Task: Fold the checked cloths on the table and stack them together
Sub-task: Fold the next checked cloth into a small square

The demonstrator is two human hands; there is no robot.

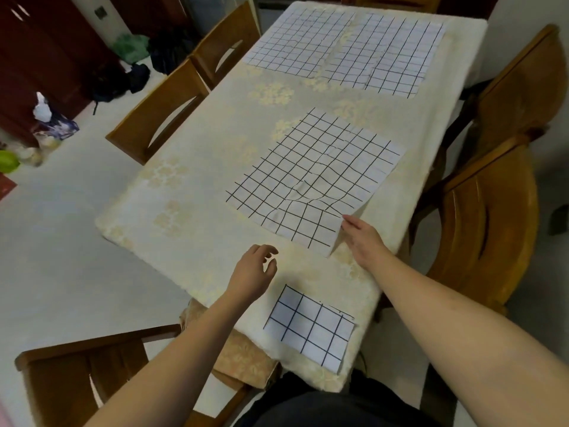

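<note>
I see a table [215, 167] w/ a cream flowered tablecloth [191, 192] over the whole top. Four checked cloths lie flat on it. A small folded cloth [309, 328] sits nearest me, between my forearms, at the near edge. A big open cloth [314, 177], wrinkled mid-way, lies just past my hands; its near corner touches the right hand [365, 238]. Far beyond both hands, two more open cloths lie side by side, edges overlapping: left one [295, 41], right one [385, 53]. Left hand [254, 271] is above bare tablecloth.
</note>
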